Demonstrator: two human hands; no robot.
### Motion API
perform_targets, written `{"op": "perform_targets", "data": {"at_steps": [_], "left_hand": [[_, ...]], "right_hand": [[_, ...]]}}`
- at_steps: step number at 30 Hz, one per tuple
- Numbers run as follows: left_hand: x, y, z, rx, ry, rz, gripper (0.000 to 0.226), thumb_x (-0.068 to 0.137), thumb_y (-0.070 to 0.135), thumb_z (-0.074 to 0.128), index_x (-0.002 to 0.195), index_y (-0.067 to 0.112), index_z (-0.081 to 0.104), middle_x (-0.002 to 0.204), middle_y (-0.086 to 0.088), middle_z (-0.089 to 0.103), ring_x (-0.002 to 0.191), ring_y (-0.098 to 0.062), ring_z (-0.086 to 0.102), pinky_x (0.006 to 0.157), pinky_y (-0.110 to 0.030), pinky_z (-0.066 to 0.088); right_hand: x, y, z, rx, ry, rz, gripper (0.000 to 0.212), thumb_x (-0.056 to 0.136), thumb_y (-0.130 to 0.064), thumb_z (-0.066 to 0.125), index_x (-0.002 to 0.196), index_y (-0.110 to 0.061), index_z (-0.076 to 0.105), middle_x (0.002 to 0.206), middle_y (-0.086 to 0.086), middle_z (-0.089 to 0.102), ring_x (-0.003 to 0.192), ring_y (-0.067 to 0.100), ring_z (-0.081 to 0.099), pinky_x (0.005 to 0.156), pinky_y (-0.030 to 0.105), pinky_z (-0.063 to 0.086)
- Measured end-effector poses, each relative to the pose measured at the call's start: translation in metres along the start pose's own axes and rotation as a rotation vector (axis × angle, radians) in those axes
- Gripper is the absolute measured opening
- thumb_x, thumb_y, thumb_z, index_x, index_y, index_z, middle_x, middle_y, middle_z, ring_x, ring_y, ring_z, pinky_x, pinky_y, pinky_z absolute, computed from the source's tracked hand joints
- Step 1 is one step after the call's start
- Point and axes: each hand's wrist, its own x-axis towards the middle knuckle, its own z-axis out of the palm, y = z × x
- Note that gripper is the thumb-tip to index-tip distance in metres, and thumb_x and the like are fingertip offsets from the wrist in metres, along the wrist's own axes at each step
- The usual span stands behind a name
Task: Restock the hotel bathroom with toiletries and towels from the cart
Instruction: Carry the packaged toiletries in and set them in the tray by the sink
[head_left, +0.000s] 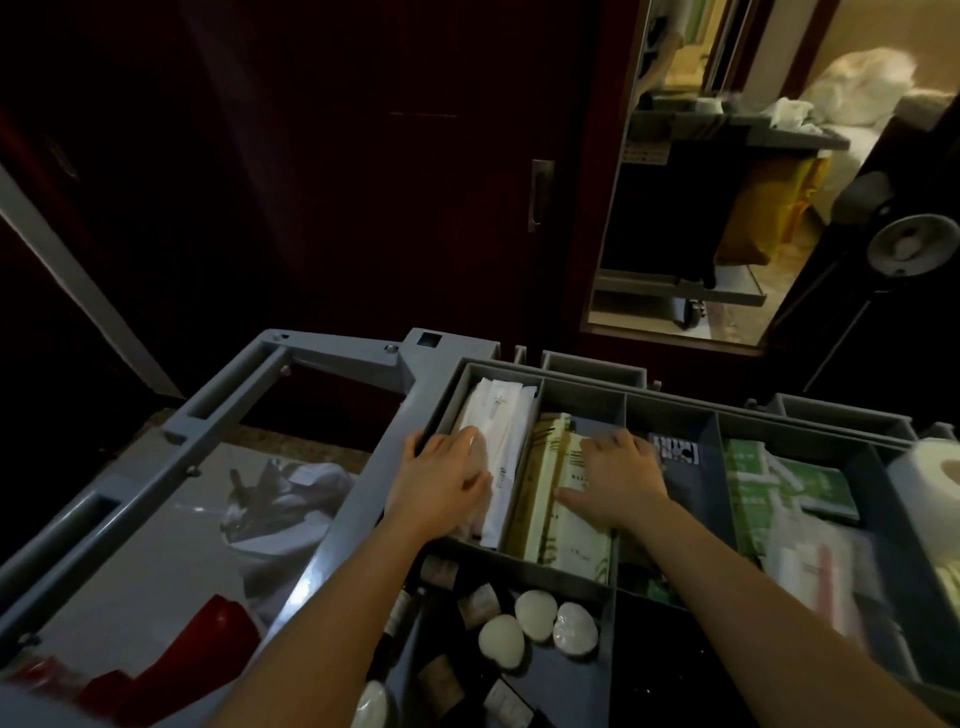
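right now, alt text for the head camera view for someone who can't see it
A person's two hands reach into a grey housekeeping cart tray: the left hand rests on white wrapped packets, the right hand lies flat on beige-and-green packets in the next compartment. In a nearer compartment sit round white soaps.

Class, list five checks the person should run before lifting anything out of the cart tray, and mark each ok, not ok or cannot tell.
1. Left hand over white packets: ok.
2. Left hand gripping a packet: cannot tell, fingertips blurred.
3. Right hand gripping green-yellow packets: not ok, fingers lie flat.
4. Round soaps stocked in near compartment: ok.
5. Toilet roll on cart: ok.
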Motion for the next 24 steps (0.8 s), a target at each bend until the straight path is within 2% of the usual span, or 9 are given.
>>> {"op": "perform_targets", "data": {"at_steps": [7, 12, 14, 15, 17, 19, 21, 23, 24], "left_hand": [[-0.001, -0.002, 0.002, -0.082, 0.006, -0.039, 0.055, 0.089, 0.046, 0.047, 0.136, 0.026, 0.029, 0.124, -0.004, 0.056, 0.120, -0.019, 0.044, 0.112, -0.036, 0.013], [-0.001, -0.001, 0.001, -0.068, 0.018, -0.046, 0.052, 0.091, 0.043, 0.048, 0.136, 0.024, 0.033, 0.129, -0.003, 0.052, 0.123, -0.020, 0.039, 0.109, -0.034, 0.017], [-0.001, 0.000, 0.001, -0.075, 0.030, -0.047, 0.048, 0.091, 0.042, 0.049, 0.133, 0.022, 0.038, 0.127, -0.003, 0.052, 0.121, -0.020, 0.039, 0.107, -0.032, 0.021], [-0.001, 0.000, 0.001, -0.076, 0.044, -0.043, 0.046, 0.091, 0.042, 0.050, 0.130, 0.022, 0.041, 0.125, -0.002, 0.053, 0.120, -0.020, 0.040, 0.105, -0.031, 0.022], [-0.001, -0.002, 0.003, -0.081, 0.069, -0.038, 0.041, 0.089, 0.044, 0.050, 0.124, 0.023, 0.046, 0.120, -0.001, 0.055, 0.115, -0.019, 0.042, 0.101, -0.030, 0.025], [0.001, -0.004, 0.005, -0.087, 0.084, -0.029, 0.036, 0.089, 0.045, 0.050, 0.118, 0.023, 0.049, 0.115, 0.000, 0.058, 0.111, -0.017, 0.045, 0.099, -0.029, 0.027], [0.001, -0.004, 0.005, -0.094, 0.096, -0.018, 0.030, 0.090, 0.043, 0.050, 0.112, 0.022, 0.051, 0.110, 0.001, 0.060, 0.108, -0.016, 0.048, 0.098, -0.029, 0.026], [0.001, -0.002, 0.002, -0.106, 0.128, -0.023, 0.026, 0.092, 0.040, 0.049, 0.109, 0.021, 0.052, 0.106, 0.001, 0.060, 0.106, -0.017, 0.049, 0.097, -0.029, 0.027], [0.001, -0.002, 0.001, -0.119, 0.136, -0.028, 0.024, 0.092, 0.039, 0.048, 0.108, 0.020, 0.053, 0.105, 0.001, 0.060, 0.105, -0.017, 0.049, 0.097, -0.030, 0.028]], "right_hand": [[-0.001, -0.003, -0.002, 0.058, -0.006, 0.033, 0.077, 0.081, -0.068, 0.044, 0.138, -0.017, 0.034, 0.140, 0.008, 0.041, 0.132, 0.026, 0.029, 0.110, 0.042, 0.022], [-0.011, -0.004, -0.003, 0.256, 0.160, 0.022, 0.073, 0.081, -0.056, 0.057, 0.142, -0.024, 0.029, 0.140, 0.001, 0.042, 0.129, 0.022, 0.033, 0.110, 0.036, 0.019], [-0.015, -0.005, -0.004, 0.398, 0.248, 0.002, 0.070, 0.082, -0.044, 0.062, 0.141, -0.028, 0.027, 0.132, -0.001, 0.048, 0.125, 0.019, 0.041, 0.109, 0.035, 0.024], [-0.018, -0.006, -0.007, 0.548, 0.275, 0.009, 0.071, 0.082, -0.035, 0.065, 0.141, -0.030, 0.026, 0.124, -0.003, 0.054, 0.118, 0.016, 0.049, 0.104, 0.034, 0.034], [-0.023, -0.010, -0.014, 0.898, 0.246, 0.047, 0.079, 0.084, -0.017, 0.066, 0.145, -0.032, 0.017, 0.104, -0.011, 0.061, 0.095, 0.004, 0.060, 0.078, 0.020, 0.051], [-0.028, -0.015, -0.016, 1.060, 0.210, 0.086, 0.086, 0.086, -0.010, 0.064, 0.148, -0.032, 0.008, 0.100, -0.013, 0.063, 0.083, -0.002, 0.061, 0.063, 0.012, 0.050], [-0.033, -0.018, -0.015, 1.090, 0.180, 0.105, 0.074, 0.087, -0.012, 0.062, 0.145, -0.029, 0.019, 0.103, -0.009, 0.066, 0.086, 0.002, 0.064, 0.067, 0.018, 0.053], [-0.038, -0.020, -0.014, 1.002, 0.140, 0.091, 0.040, 0.087, -0.015, 0.063, 0.120, -0.028, 0.046, 0.107, -0.005, 0.066, 0.090, 0.005, 0.063, 0.073, 0.025, 0.056], [-0.040, -0.021, -0.013, 0.933, 0.113, 0.069, 0.026, 0.086, -0.018, 0.064, 0.106, -0.028, 0.052, 0.109, -0.004, 0.066, 0.091, 0.005, 0.063, 0.075, 0.025, 0.056]]}}
